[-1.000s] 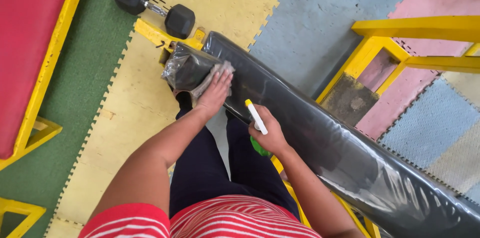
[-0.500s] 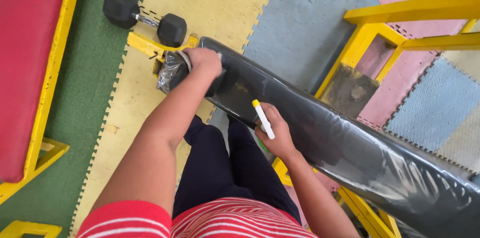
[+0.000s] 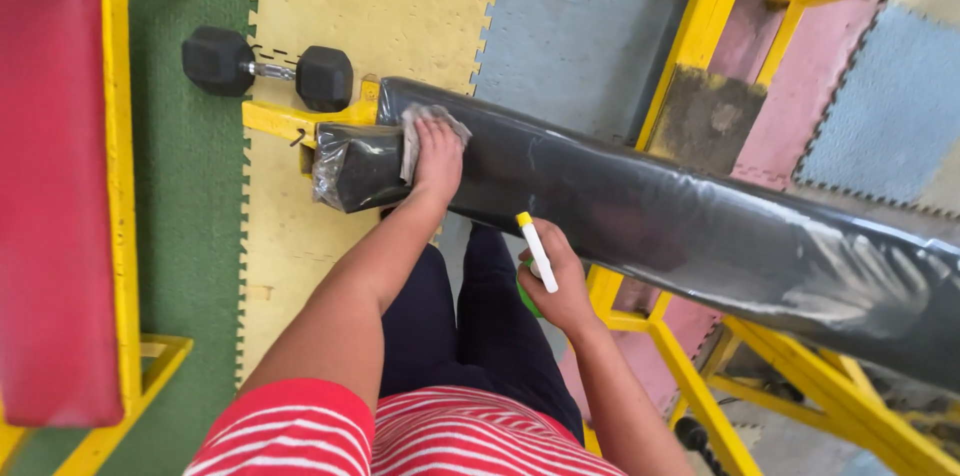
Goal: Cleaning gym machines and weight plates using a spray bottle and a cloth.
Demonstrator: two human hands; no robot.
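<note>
Cloth (image 3: 432, 126), a thin grey rag, lies spread over the top of the black plastic-wrapped bench pad (image 3: 640, 206) near its end, just by the yellow frame (image 3: 290, 121); I judge it soft and light, easy to bunch, and likely to slide on that glossy wrap, so I would press it flat under the palm rather than pinch it. My left hand (image 3: 438, 158) lies on it with fingers spread flat, pressing the rag against the pad, not clenched. My right hand (image 3: 556, 281) is closed around a green spray bottle (image 3: 527, 286) with a white, yellow-tipped nozzle (image 3: 537, 251), held beside the pad's near edge, over my dark trousers. I judge the bottle rigid and light, best gripped round the neck. A black dumbbell (image 3: 268, 69) lies on the floor mats beyond the pad's end.
</note>
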